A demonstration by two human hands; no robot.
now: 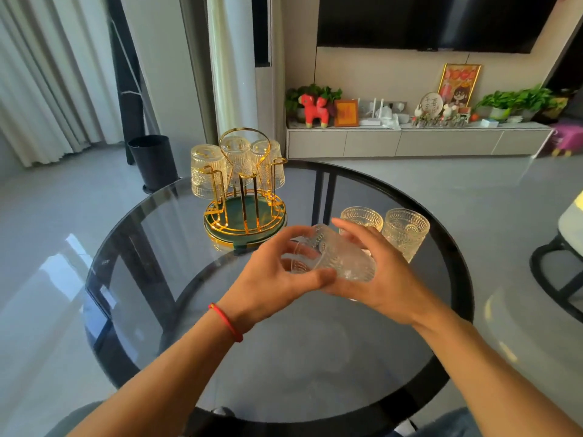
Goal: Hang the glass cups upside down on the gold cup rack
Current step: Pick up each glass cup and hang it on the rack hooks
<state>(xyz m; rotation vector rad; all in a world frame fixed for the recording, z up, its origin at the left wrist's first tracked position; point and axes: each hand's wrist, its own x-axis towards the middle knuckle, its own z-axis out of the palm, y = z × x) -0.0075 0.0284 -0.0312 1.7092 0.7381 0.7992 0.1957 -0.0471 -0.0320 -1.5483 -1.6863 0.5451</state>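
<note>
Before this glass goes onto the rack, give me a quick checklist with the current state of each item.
1. Held glass cup secure in both hands, left hand and right hand: ok.
2. Cup turned mouth-down for hanging: not ok, it lies on its side.
3. Free peg on the gold cup rack: ok, the near pegs are bare; three hung cups sit at the back.
4. Path from the hands to the rack clear: ok.
5. Two upright cups clear of the right hand: cannot tell, they stand close behind it.
</note>
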